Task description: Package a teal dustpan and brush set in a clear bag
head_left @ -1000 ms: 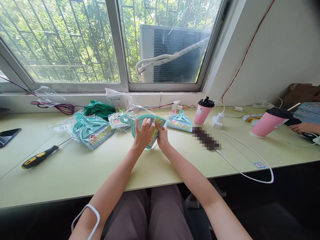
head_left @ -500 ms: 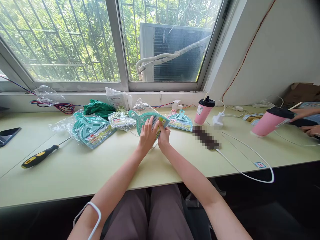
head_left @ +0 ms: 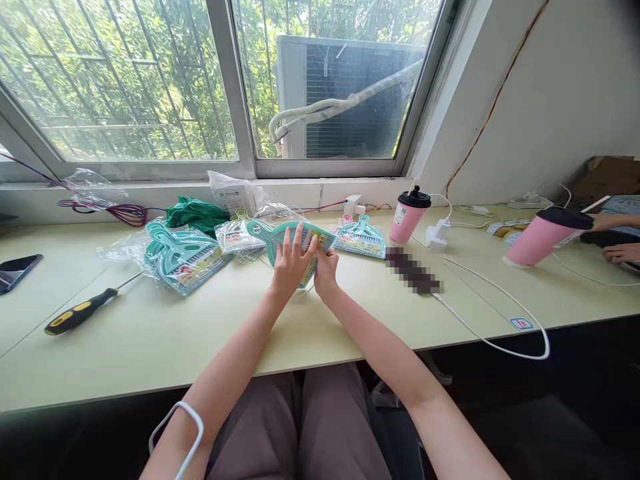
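Note:
Both my hands hold a teal plastic dustpan-and-brush set (head_left: pixel 280 235) with a yellow label, a little above the pale green table (head_left: pixel 150 340). My left hand (head_left: pixel 289 263) lies over its front with fingers stretched up across the label. My right hand (head_left: pixel 326 268) grips its lower right edge, fingers curled. A clear plastic bag (head_left: pixel 273 212) lies just behind the set.
More bagged teal sets lie at left (head_left: pixel 183 253) and right (head_left: pixel 359 238). A screwdriver (head_left: pixel 75 315), a phone (head_left: pixel 15 270), two pink cups (head_left: pixel 409 217) (head_left: pixel 543 235), a white cable (head_left: pixel 500 313) and charger (head_left: pixel 436 237) are on the table. Another person's hands (head_left: pixel 617 252) are at far right.
The teal set has tilted and shifted slightly left in my hands; my left fingers moved further up over the label. The other person's hands at far right shifted.

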Available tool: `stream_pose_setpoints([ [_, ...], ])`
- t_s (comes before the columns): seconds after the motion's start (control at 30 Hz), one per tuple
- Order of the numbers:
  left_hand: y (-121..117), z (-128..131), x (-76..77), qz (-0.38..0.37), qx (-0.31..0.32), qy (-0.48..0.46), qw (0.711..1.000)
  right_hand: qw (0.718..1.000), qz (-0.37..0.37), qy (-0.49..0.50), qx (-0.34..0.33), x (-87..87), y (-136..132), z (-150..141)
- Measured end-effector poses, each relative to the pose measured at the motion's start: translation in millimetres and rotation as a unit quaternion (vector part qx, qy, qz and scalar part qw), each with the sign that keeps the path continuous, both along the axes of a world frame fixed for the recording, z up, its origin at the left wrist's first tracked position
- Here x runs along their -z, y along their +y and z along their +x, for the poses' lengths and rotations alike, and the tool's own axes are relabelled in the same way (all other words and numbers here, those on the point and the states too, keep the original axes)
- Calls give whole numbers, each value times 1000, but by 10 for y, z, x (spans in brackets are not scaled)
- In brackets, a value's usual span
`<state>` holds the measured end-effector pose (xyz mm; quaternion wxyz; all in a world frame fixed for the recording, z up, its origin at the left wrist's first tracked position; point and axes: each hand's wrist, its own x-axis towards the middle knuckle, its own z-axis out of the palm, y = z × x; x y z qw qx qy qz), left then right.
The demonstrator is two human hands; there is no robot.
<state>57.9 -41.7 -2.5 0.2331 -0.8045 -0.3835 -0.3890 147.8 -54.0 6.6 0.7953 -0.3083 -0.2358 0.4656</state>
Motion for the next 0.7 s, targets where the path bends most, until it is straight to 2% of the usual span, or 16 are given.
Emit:
stream_pose_setpoints([
  [0.2,22,43,46,14,5,20,1000,1000,-15,0,16,-19,-20,-4],
  [0.5,-137,135,-13,12,-25,-26,999,999,-5,-33,38,-18,-28,-21],
  [0.6,-108,136,36,21,-22,-23,999,998,-10,-48,48,-8,-15,-19],
  [0.7,-23,86,80,60,-20,-63,996,997,0,-54,48,-24,-13,-5],
])
